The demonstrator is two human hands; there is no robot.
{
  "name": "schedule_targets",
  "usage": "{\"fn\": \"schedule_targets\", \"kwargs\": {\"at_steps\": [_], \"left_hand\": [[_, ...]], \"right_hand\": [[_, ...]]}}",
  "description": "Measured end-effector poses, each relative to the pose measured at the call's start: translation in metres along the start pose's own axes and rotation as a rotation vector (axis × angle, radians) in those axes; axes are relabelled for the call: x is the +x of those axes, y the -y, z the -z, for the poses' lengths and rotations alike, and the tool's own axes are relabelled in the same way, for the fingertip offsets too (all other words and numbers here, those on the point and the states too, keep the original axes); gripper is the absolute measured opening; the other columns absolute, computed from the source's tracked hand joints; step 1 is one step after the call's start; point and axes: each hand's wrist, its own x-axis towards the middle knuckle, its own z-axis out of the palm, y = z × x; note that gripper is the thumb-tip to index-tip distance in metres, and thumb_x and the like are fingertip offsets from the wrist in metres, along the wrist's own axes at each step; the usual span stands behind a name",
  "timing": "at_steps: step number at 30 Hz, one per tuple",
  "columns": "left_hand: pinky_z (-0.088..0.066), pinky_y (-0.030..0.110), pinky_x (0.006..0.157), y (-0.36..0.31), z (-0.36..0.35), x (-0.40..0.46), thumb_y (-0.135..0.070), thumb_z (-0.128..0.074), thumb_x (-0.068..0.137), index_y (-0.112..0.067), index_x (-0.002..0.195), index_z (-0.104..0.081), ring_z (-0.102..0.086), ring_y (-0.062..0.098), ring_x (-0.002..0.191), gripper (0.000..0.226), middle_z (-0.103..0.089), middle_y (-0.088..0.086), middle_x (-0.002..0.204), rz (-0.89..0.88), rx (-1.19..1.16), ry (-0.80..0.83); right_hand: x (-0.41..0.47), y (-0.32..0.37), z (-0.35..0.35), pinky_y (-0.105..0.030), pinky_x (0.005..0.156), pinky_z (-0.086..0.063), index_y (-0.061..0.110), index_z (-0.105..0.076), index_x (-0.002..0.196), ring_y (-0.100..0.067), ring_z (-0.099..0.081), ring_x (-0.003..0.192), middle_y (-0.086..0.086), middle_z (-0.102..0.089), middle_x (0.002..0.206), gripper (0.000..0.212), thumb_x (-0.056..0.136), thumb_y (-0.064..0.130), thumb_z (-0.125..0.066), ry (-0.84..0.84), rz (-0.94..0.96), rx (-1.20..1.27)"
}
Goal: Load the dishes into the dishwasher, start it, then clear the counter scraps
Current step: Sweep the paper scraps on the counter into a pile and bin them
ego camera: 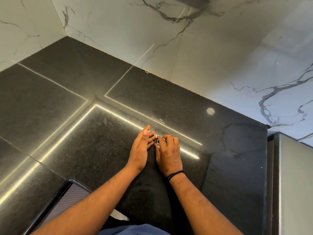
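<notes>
Both hands are together on the black speckled counter (pixel 101 150). My right hand (pixel 168 150) has its fingers curled over small white and dark scraps (pixel 158 142), mostly hidden beneath them. My left hand (pixel 142 144) stands on its edge just left of the scraps, fingers straight and together, palm facing the right hand. No dishes and no dishwasher are in view.
White marble-pattern wall tiles (pixel 203 56) back the counter at the rear and left. A small round pale disc (pixel 210 111) lies on the counter near the back wall. The counter's right end (pixel 266 150) drops beside a grey panel (pixel 294 184). Its front edge (pixel 55 199) runs at lower left.
</notes>
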Motion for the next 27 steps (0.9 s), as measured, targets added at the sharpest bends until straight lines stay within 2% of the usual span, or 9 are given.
{"fn": "schedule_targets", "kwargs": {"at_steps": [2, 5, 10, 15, 18, 20, 22, 24, 27], "left_hand": [[-0.046, 0.034, 0.110, -0.001, 0.001, -0.004, -0.055, -0.041, 0.100, -0.018, 0.146, -0.047, -0.061, 0.013, 0.125, 0.059, -0.061, 0.004, 0.136, -0.004, 0.003, -0.023], [-0.049, 0.036, 0.108, -0.001, 0.002, -0.009, -0.041, -0.044, 0.100, -0.017, 0.136, -0.058, -0.063, 0.015, 0.123, 0.045, -0.066, 0.002, 0.130, -0.001, 0.014, -0.058], [-0.052, 0.042, 0.104, 0.001, 0.003, -0.014, -0.022, -0.051, 0.104, -0.019, 0.124, -0.066, -0.067, 0.014, 0.116, 0.026, -0.071, 0.001, 0.121, -0.021, 0.039, -0.129], [-0.053, 0.043, 0.102, 0.002, -0.008, -0.018, -0.028, -0.053, 0.104, -0.025, 0.114, -0.072, -0.068, 0.012, 0.111, 0.022, -0.075, -0.005, 0.111, -0.035, 0.077, -0.226], [-0.055, 0.040, 0.098, -0.009, -0.021, -0.023, -0.024, -0.053, 0.104, -0.015, 0.110, -0.074, -0.070, 0.014, 0.105, 0.024, -0.076, -0.001, 0.104, -0.066, 0.047, -0.314], [-0.057, 0.036, 0.092, -0.021, -0.033, -0.027, -0.020, -0.050, 0.106, -0.009, 0.111, -0.072, -0.071, 0.023, 0.103, 0.025, -0.075, 0.007, 0.102, -0.014, -0.134, -0.310], [-0.057, 0.033, 0.085, -0.033, -0.044, -0.027, -0.029, -0.045, 0.107, -0.007, 0.117, -0.067, -0.071, 0.026, 0.098, 0.033, -0.075, 0.010, 0.096, 0.134, -0.421, -0.211], [-0.052, 0.042, 0.098, -0.042, -0.049, -0.026, -0.045, -0.035, 0.107, -0.009, 0.128, -0.059, -0.065, 0.035, 0.114, 0.048, -0.071, 0.018, 0.112, 0.317, -0.712, -0.040], [-0.035, 0.052, 0.114, -0.044, -0.042, -0.027, -0.052, -0.029, 0.105, -0.014, 0.144, -0.050, -0.053, 0.042, 0.131, 0.058, -0.055, 0.025, 0.142, 0.460, -0.922, 0.109]], "right_hand": [[0.000, -0.001, 0.000, -0.038, 0.072, -0.048, 0.014, -0.063, 0.095, -0.024, -0.046, 0.087, -0.007, -0.053, 0.098, 0.019, 0.094, 0.024, -0.047, -0.027, -0.006, 0.008], [-0.001, -0.003, 0.001, -0.039, 0.070, -0.047, 0.014, -0.063, 0.087, -0.023, -0.045, 0.083, -0.006, -0.052, 0.093, 0.017, 0.095, 0.021, -0.049, -0.048, -0.004, 0.036], [-0.008, -0.008, 0.017, -0.034, 0.075, -0.045, 0.016, -0.068, 0.100, -0.020, -0.051, 0.089, -0.001, -0.059, 0.098, 0.018, 0.095, 0.029, -0.056, -0.092, -0.052, 0.070], [-0.007, -0.008, 0.031, -0.035, 0.082, -0.049, 0.011, -0.070, 0.102, -0.021, -0.056, 0.094, -0.002, -0.065, 0.102, 0.019, 0.099, 0.020, -0.054, -0.153, -0.002, 0.121], [-0.004, 0.001, 0.048, -0.031, 0.084, -0.047, 0.009, -0.070, 0.102, -0.020, -0.056, 0.094, -0.002, -0.065, 0.101, 0.022, 0.101, 0.019, -0.050, -0.223, -0.051, 0.258], [-0.003, 0.015, 0.061, -0.028, 0.083, -0.046, 0.011, -0.069, 0.101, -0.016, -0.056, 0.094, 0.000, -0.065, 0.100, 0.022, 0.101, 0.019, -0.048, -0.274, -0.105, 0.413], [0.000, 0.037, 0.072, -0.030, 0.081, -0.046, 0.011, -0.067, 0.096, -0.014, -0.056, 0.091, 0.002, -0.064, 0.097, 0.022, 0.100, 0.017, -0.047, -0.290, -0.112, 0.564], [0.000, 0.056, 0.075, -0.032, 0.086, -0.047, 0.008, -0.069, 0.098, -0.013, -0.059, 0.096, 0.000, -0.067, 0.100, 0.027, 0.100, 0.018, -0.045, -0.272, -0.124, 0.659], [0.002, 0.066, 0.074, -0.026, 0.113, -0.034, 0.007, -0.067, 0.121, -0.012, -0.049, 0.129, -0.006, -0.061, 0.131, 0.042, 0.101, 0.030, -0.038, -0.117, -0.198, 0.702]]}}
